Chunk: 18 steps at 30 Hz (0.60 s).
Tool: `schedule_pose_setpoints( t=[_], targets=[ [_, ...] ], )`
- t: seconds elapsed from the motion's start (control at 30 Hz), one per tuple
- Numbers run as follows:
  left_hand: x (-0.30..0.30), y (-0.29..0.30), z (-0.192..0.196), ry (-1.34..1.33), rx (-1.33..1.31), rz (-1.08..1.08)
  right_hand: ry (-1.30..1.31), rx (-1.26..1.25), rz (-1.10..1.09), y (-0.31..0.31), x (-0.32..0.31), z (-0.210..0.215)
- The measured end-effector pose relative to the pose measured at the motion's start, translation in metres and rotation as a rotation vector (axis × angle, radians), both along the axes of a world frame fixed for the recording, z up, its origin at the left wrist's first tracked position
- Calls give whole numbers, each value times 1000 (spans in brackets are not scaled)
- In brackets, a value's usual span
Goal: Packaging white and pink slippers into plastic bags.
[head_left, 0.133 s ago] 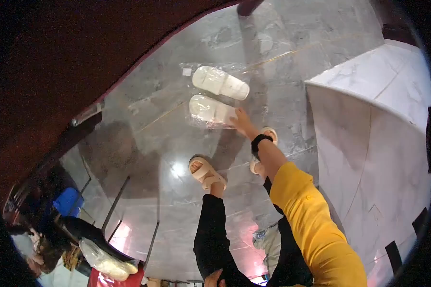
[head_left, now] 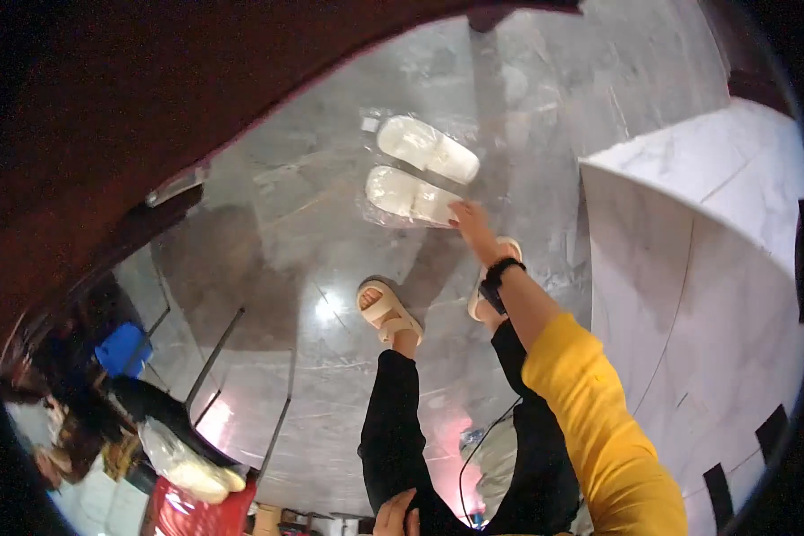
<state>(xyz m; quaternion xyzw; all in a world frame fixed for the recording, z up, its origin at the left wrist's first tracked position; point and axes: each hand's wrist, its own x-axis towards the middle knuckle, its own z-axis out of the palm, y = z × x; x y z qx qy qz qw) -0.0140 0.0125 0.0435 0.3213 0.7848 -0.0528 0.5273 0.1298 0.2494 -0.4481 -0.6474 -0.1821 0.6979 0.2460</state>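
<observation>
Two white slippers lie side by side on the grey floor, in clear plastic wrapping. The farther slipper (head_left: 427,148) lies apart from my hands. My right hand (head_left: 475,228), at the end of a yellow sleeve, reaches down to the nearer slipper (head_left: 408,194). Its fingers are closed on that slipper's right end, and the fingertips partly cover it. A dark watch or band (head_left: 500,281) circles the right wrist. Low in the picture, my left hand (head_left: 395,514) rests on my black-trousered leg with fingers laid out, holding nothing; the lower edge cuts it off.
My feet in beige sandals (head_left: 389,310) stand just below the slippers. A white marble-patterned block (head_left: 639,232) rises on the right. At lower left are thin dark metal legs (head_left: 216,357), a blue object (head_left: 123,349) and another wrapped pale item (head_left: 192,469). Dark red material fills the upper left.
The view has shifted slightly, so the slippers sit a little farther right and higher in the picture. My right hand stays at the nearer slipper's right end.
</observation>
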Motion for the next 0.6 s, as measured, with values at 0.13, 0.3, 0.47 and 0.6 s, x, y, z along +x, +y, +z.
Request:
schedule_pose_setpoints(
  t=[0.13, 0.3, 0.47, 0.6],
  targets=[
    [10, 17, -17, -179, 151, 27, -108, -71, -303, 9, 67, 73],
    [11, 33, 44, -88, 356, 44, 68, -148, 71, 36, 41, 211],
    [14, 46, 101, -80, 524, 18, -260, 295, 728, 12, 61, 304],
    [9, 36, 144, -83, 646, 240, 103, 182, 840, 7, 28, 471]
  ],
)
